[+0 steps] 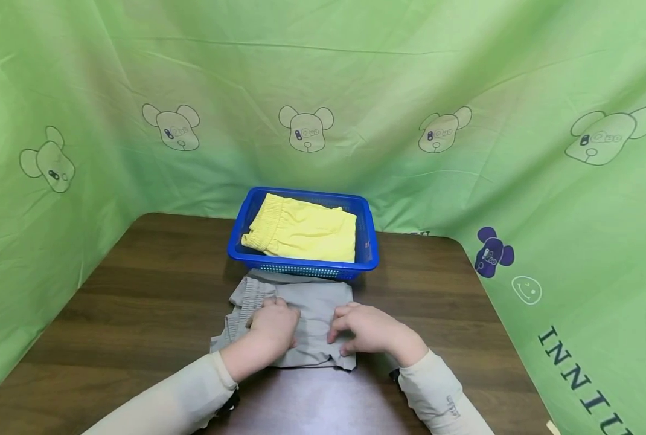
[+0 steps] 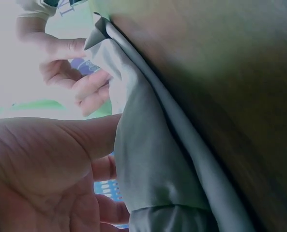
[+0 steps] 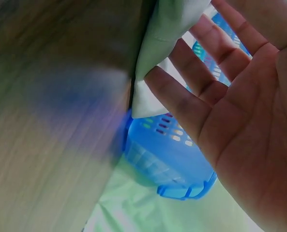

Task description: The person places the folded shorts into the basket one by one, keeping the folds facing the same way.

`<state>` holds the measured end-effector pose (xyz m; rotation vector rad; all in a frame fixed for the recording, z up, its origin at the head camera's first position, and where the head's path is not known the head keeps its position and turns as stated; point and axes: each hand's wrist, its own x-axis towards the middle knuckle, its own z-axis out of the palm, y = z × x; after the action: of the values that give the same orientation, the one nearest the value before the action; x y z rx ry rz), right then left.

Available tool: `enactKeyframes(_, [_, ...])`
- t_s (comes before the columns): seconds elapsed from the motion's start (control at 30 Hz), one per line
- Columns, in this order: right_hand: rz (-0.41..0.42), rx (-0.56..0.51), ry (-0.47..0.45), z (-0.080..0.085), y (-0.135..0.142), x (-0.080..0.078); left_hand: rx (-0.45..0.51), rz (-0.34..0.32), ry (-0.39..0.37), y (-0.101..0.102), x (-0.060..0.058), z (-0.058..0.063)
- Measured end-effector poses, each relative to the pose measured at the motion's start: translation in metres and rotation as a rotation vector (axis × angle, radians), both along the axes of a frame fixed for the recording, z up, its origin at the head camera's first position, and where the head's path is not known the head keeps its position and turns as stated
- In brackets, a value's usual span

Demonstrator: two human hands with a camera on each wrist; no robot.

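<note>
Grey pants (image 1: 317,302) with a gathered elastic waistband at the left lie folded on the table, in front of the basket. My left hand (image 1: 274,329) rests on them just right of the waistband; in the left wrist view its fingers (image 2: 104,169) touch the cloth and their tips are hidden behind it. At the right part of the pants is my right hand (image 1: 369,329), its fingers spread and lightly bent, tips on the fabric. The right wrist view shows these fingers (image 3: 179,99) fairly straight against the cloth's edge.
A blue perforated basket (image 1: 372,241) stands at the back of the brown wooden table (image 1: 154,302), touching or nearly touching the pants. In it lies a folded yellow garment (image 1: 312,229) with an elastic waistband. Green printed cloth (image 1: 366,72) hangs behind and on both sides.
</note>
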<state>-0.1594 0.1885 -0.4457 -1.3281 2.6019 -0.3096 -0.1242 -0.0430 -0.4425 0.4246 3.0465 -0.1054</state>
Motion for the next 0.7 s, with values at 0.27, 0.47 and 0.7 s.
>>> enactKeyframes(0.27, [-0.035, -0.023, -0.047, 0.003, 0.012, -0.001, -0.004, -0.047, 0.016, 0.004, 0.001, -0.002])
enactKeyframes(0.47, [-0.061, -0.018, -0.061, 0.003, 0.014, 0.001, 0.077, -0.162, 0.078, -0.01, -0.001, -0.007])
enactKeyframes(0.7, [-0.06, -0.012, -0.012, 0.009, 0.01, 0.009, 0.183, -0.309, 0.056, -0.034, -0.003, -0.001])
